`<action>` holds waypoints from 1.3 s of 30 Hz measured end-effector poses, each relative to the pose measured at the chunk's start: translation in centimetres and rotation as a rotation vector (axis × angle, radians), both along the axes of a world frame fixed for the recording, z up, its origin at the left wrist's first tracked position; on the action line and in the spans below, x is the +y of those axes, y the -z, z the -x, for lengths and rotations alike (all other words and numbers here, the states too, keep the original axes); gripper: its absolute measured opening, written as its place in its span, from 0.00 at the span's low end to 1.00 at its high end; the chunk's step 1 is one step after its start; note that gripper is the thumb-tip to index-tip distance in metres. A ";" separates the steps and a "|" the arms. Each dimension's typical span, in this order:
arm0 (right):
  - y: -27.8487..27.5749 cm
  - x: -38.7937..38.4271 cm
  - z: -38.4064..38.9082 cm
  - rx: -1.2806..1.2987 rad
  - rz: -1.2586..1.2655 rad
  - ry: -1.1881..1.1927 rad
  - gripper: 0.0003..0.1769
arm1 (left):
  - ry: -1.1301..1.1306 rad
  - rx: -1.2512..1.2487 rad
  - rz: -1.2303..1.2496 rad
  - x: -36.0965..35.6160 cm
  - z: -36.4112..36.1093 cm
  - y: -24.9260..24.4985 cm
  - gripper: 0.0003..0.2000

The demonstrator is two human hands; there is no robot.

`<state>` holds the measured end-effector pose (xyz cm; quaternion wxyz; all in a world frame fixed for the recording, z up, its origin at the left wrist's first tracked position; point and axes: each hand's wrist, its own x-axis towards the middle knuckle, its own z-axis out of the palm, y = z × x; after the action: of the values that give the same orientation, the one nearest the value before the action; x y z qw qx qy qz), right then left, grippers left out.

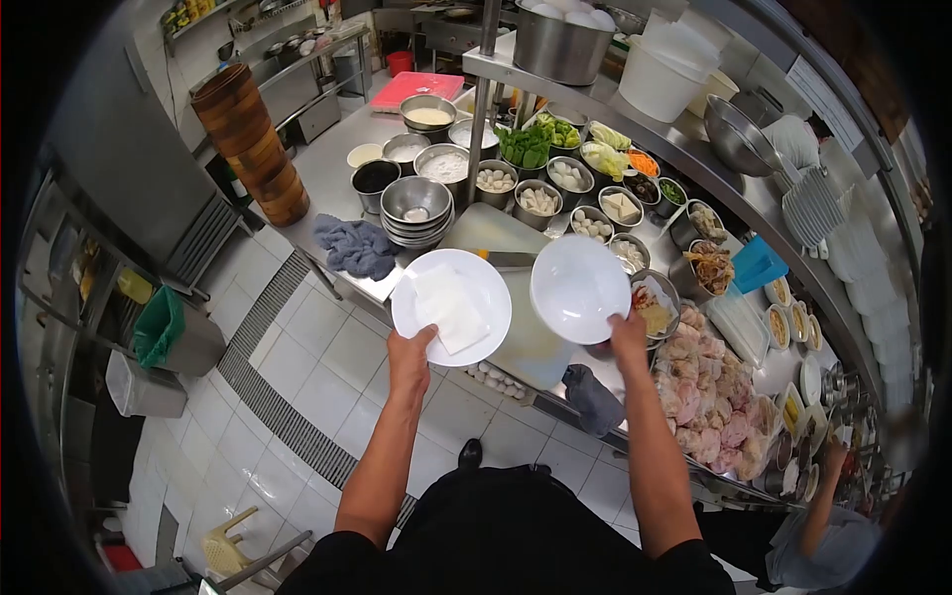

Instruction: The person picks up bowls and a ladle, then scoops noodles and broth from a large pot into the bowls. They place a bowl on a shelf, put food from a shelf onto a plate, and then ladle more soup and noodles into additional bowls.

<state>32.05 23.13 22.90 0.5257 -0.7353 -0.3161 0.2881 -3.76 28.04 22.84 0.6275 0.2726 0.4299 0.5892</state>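
Note:
My left hand (409,359) grips the near rim of a white plate (405,297), its thumb over the edge. A folded white paper napkin (451,309) lies on that plate. To the right, my right hand (629,340) holds a white bowl (580,288) by its lower right rim, and the bowl's inside faces me with nothing in it. Both are held up above a cutting board (521,342) at the counter's edge. A knife (508,259) lies on the board, partly hidden between plate and bowl.
Metal tubs of ingredients (538,198) fill the counter behind. Stacked metal bowls (417,206) and a grey cloth (355,246) sit at left. Raw meat pieces (709,397) lie at right. Bamboo steamers (253,149) stand stacked. Another person (823,540) works at lower right.

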 end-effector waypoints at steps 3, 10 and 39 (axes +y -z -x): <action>-7.6 0.4 1.7 0.233 0.054 -0.168 0.14 | 0.064 0.022 0.020 0.3 -2.2 -0.1 0.26; -9.0 2.0 7.1 0.341 0.140 -0.371 0.18 | 0.191 0.015 -0.045 0.4 -7.7 -0.5 0.20; -0.5 -15.7 5.0 0.440 -0.349 0.216 0.23 | 0.772 -0.335 0.241 -8.9 -14.4 0.8 0.23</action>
<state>27.03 7.39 23.37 0.7275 -0.5833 -0.1594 0.3242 10.63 19.12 22.04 0.8902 0.2389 0.2546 0.2928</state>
